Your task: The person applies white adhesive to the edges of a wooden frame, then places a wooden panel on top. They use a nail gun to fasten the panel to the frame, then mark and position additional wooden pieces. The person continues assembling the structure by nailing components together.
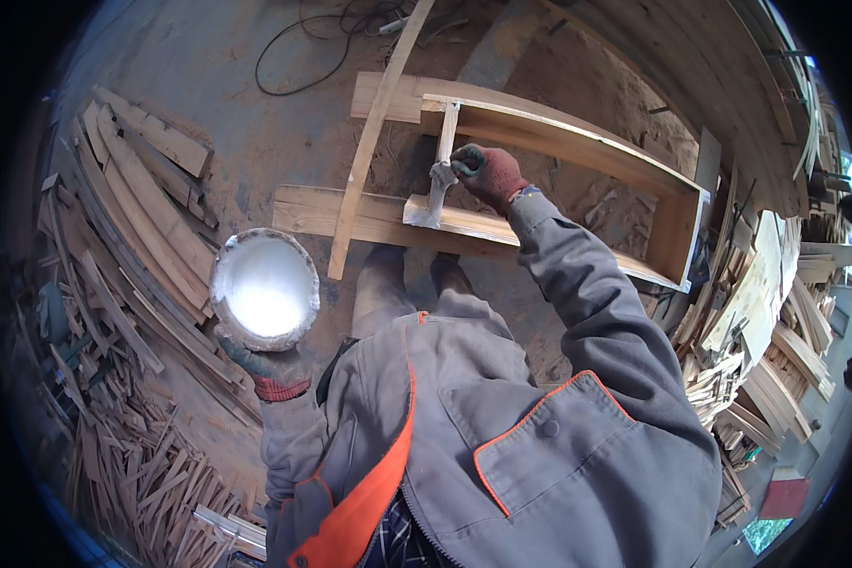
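Observation:
My left hand, in a red and dark glove, is closed around a round pot of white liquid, its rim crusted with pale residue. My right hand, gloved the same way, pinches a stubby white-smeared brush. The brush lies against the near-left end board of a long rectangular wooden frame. White stuff coats that end's edge. The gloved fingers partly hide the brush handle.
The frame rests on planks, with a narrow batten crossing them at its left. Long boards and scrap sticks are piled on the left. More offcuts lie at right. A black cable coils on the floor beyond.

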Demonstrator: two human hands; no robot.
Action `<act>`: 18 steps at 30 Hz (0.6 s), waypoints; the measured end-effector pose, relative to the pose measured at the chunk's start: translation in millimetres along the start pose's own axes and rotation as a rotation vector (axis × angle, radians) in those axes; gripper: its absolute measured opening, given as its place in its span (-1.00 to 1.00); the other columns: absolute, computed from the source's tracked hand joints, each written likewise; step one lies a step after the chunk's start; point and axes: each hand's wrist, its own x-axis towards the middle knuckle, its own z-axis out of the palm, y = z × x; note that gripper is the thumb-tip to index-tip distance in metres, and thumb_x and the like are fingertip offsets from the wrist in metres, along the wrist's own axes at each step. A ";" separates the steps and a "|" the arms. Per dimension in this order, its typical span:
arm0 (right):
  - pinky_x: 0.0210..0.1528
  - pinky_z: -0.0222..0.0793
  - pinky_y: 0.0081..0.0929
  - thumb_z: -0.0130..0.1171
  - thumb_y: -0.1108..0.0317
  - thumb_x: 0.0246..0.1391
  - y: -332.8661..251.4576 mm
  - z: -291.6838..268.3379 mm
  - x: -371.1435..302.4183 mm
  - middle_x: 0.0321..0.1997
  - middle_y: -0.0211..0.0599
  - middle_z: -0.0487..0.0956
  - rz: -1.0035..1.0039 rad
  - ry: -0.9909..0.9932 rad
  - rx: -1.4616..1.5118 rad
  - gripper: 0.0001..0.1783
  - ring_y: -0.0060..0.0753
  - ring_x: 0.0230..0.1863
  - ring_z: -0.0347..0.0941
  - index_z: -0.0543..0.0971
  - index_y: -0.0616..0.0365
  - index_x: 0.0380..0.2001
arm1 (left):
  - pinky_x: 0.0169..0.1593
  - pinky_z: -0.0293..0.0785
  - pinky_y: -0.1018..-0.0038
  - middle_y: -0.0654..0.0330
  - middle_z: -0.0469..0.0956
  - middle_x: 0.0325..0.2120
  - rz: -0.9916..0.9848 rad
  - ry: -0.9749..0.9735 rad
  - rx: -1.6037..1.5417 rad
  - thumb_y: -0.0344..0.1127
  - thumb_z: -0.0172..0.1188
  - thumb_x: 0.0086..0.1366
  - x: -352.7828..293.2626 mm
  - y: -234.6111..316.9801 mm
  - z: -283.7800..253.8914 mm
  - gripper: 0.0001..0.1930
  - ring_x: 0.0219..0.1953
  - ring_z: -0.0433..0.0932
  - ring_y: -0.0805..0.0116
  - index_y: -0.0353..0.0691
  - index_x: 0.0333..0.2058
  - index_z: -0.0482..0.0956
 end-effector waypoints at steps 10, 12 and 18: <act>-0.16 0.65 -0.46 0.39 0.29 0.23 6.5 -27.9 100.7 -0.23 -0.27 0.78 0.166 0.307 0.519 -0.74 -0.47 -0.17 0.71 0.73 0.17 -0.07 | 0.47 0.28 0.03 0.07 0.25 0.43 -0.789 0.562 -0.624 0.49 -0.20 0.44 47.4 23.6 20.9 -0.10 0.44 0.27 0.03 -0.11 0.47 0.21; -0.22 0.70 -0.51 0.35 0.35 0.26 -0.5 -14.2 102.7 -0.25 -0.33 0.76 0.263 0.263 0.613 -0.77 -0.48 -0.22 0.71 0.71 0.25 -0.09 | 0.47 0.29 0.03 0.04 0.25 0.42 -0.757 0.505 -0.625 0.48 -0.11 0.42 58.7 19.1 15.1 -0.07 0.43 0.28 0.01 -0.15 0.48 0.18; -0.33 0.63 -0.47 0.36 0.42 0.22 2.3 16.1 107.7 -0.28 -0.21 0.78 0.408 0.578 0.850 -0.84 -0.46 -0.35 0.70 0.72 0.26 -0.18 | 0.46 0.30 0.04 0.00 0.26 0.41 -0.700 0.399 -0.617 0.44 -0.09 0.43 78.4 -0.5 4.1 -0.08 0.44 0.26 0.00 -0.20 0.47 0.20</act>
